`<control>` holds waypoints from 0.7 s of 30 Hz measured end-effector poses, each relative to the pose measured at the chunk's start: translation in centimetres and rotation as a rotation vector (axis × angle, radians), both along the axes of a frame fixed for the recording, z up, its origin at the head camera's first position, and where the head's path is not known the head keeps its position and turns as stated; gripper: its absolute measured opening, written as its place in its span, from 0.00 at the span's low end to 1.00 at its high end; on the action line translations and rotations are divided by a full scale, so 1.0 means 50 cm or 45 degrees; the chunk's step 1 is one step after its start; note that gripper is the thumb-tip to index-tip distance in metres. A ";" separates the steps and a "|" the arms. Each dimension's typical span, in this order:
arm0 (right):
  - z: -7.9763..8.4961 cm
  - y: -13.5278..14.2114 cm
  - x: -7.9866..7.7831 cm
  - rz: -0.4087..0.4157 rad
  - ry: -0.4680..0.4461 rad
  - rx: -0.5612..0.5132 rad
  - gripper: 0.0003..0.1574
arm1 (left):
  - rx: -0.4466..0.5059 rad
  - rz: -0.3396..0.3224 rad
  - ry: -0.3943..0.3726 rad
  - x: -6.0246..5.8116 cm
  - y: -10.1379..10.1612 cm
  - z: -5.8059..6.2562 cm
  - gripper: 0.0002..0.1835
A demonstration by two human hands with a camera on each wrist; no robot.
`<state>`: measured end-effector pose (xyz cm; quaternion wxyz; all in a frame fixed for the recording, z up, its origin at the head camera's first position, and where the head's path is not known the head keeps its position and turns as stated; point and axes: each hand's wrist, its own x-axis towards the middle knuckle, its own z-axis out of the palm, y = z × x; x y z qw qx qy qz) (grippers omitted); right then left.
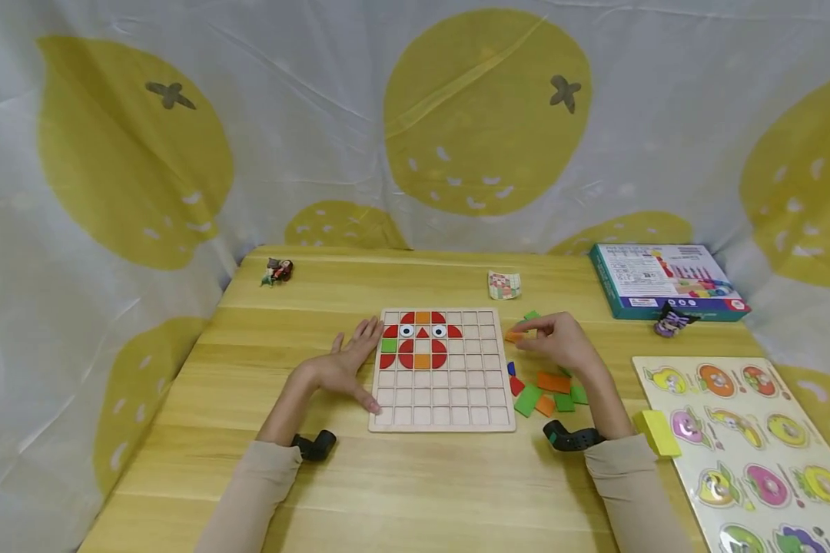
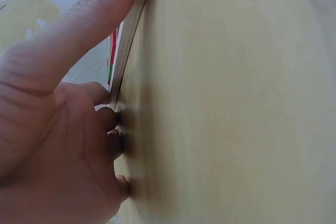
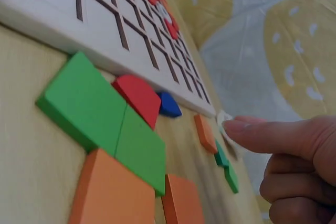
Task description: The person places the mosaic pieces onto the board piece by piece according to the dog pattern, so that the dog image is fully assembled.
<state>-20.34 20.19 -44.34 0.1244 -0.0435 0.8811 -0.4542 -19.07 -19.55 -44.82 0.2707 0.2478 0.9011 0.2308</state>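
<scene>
A pale wooden grid board (image 1: pixel 443 395) lies flat on the table, its upper left cells filled with red, orange and green tiles and two eye tiles. My left hand (image 1: pixel 342 369) is spread along the board's left edge; in the left wrist view the thumb (image 2: pixel 79 32) reaches over that edge. Beyond the right edge, my right hand (image 1: pixel 560 342) hangs over loose tiles. Its thumb and index finger point at an orange tile (image 1: pixel 514 336) with a gap between them. In the right wrist view, that orange tile (image 3: pixel 205 134) sits apart from the thumb (image 3: pixel 262 135), other fingers curled.
Green tiles (image 3: pixel 84 103), a red tile (image 3: pixel 139 98), a blue tile (image 3: pixel 169 105) and orange tiles lie beside the board. A picture card (image 1: pixel 504 286) lies behind it. Rightward are a box (image 1: pixel 664 280), a purple figurine (image 1: pixel 671 321), a yellow block (image 1: pixel 657 434) and a fruit puzzle (image 1: pixel 726 392).
</scene>
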 end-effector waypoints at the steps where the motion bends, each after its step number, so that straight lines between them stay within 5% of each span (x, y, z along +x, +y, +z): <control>1: -0.002 0.011 -0.001 -0.010 -0.002 0.004 0.16 | -0.001 0.006 -0.001 0.000 0.000 0.001 0.77; 13: -0.014 0.052 -0.046 -0.161 -0.048 0.085 0.27 | 0.016 -0.019 0.010 -0.001 0.006 -0.005 0.77; 21: -0.024 0.061 -0.083 -0.168 -0.054 0.223 0.23 | 0.027 0.001 0.012 0.001 0.001 0.001 0.77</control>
